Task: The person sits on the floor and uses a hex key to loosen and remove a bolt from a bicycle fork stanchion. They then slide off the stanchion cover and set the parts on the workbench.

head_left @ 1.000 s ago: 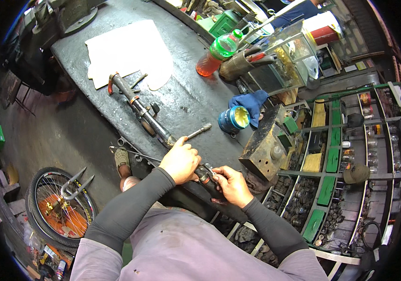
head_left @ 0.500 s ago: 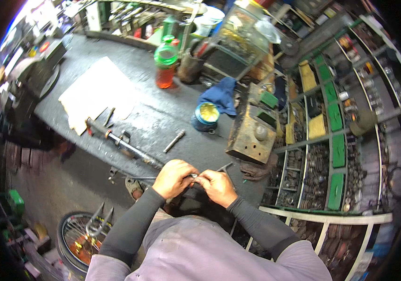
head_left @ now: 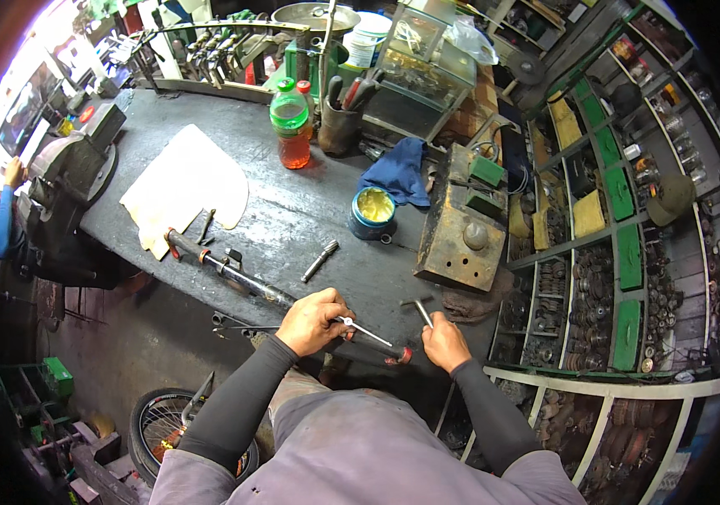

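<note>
My left hand (head_left: 313, 322) is closed around a thin silver rod (head_left: 370, 332) with a ring-like collar near the fingers; its tip points right. Beneath it, a long black tube (head_left: 263, 290) with red ends lies along the bench's near edge. My right hand (head_left: 446, 341) grips a small hammer (head_left: 424, 312) by its handle, head up and to the left, just beyond the tube's right end. A short silver metal cylinder (head_left: 319, 261) lies on the bench beyond my left hand. Farther back stands an open blue jar (head_left: 372, 212) of yellow grease.
On the dark bench (head_left: 276, 202) are a whitish sheet (head_left: 183, 181), a bottle of red liquid (head_left: 292, 135), a blue cloth (head_left: 398, 172) and a rusty metal box (head_left: 461, 223). Shelves of parts (head_left: 579, 278) line the right. A bicycle wheel (head_left: 166, 429) stands lower left; another person's arm (head_left: 4, 223) shows far left.
My hands, together before, are now apart. The right one has moved right and taken hold of the hammer that lay on the bench. The rod now shows clearly in my left hand.
</note>
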A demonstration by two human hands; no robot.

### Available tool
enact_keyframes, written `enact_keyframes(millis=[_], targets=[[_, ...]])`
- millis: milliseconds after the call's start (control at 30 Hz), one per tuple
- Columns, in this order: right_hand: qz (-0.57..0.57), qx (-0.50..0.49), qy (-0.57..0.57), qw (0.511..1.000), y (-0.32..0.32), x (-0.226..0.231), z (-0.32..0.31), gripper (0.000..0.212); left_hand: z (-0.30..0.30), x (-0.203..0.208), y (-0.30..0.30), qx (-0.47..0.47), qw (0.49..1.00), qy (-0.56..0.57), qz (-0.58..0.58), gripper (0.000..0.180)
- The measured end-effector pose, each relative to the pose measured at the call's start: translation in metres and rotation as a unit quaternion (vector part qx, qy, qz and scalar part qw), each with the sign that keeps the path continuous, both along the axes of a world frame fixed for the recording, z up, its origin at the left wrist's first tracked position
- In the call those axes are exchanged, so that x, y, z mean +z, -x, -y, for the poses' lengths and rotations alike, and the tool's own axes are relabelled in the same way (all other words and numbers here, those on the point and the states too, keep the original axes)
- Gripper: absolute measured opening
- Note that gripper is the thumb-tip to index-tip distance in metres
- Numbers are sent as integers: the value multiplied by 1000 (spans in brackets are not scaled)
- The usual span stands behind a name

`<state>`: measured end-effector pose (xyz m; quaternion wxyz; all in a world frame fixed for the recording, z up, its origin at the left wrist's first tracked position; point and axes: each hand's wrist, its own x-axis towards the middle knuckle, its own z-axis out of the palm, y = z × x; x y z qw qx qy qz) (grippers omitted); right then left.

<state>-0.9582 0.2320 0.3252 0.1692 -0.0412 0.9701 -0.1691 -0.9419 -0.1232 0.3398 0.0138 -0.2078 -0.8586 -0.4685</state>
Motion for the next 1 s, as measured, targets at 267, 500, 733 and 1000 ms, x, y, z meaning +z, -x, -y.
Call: enact_keyframes(millis=[267, 500, 733, 1000], targets=[[-100, 129, 365, 916, -47, 136, 84, 37, -1, -2, 0, 7, 1000, 11, -2, 25], [-85, 133, 254, 954, -49, 125, 102, 30, -4, -2, 2, 21, 1000, 7, -14, 26], [-4, 100, 202, 974, -52, 117, 102, 28, -6, 3, -3, 21, 999, 13, 24, 22], [-34, 128, 169, 977, -47, 119, 102, 28, -4, -1, 2, 13, 1000, 8, 13, 24]])
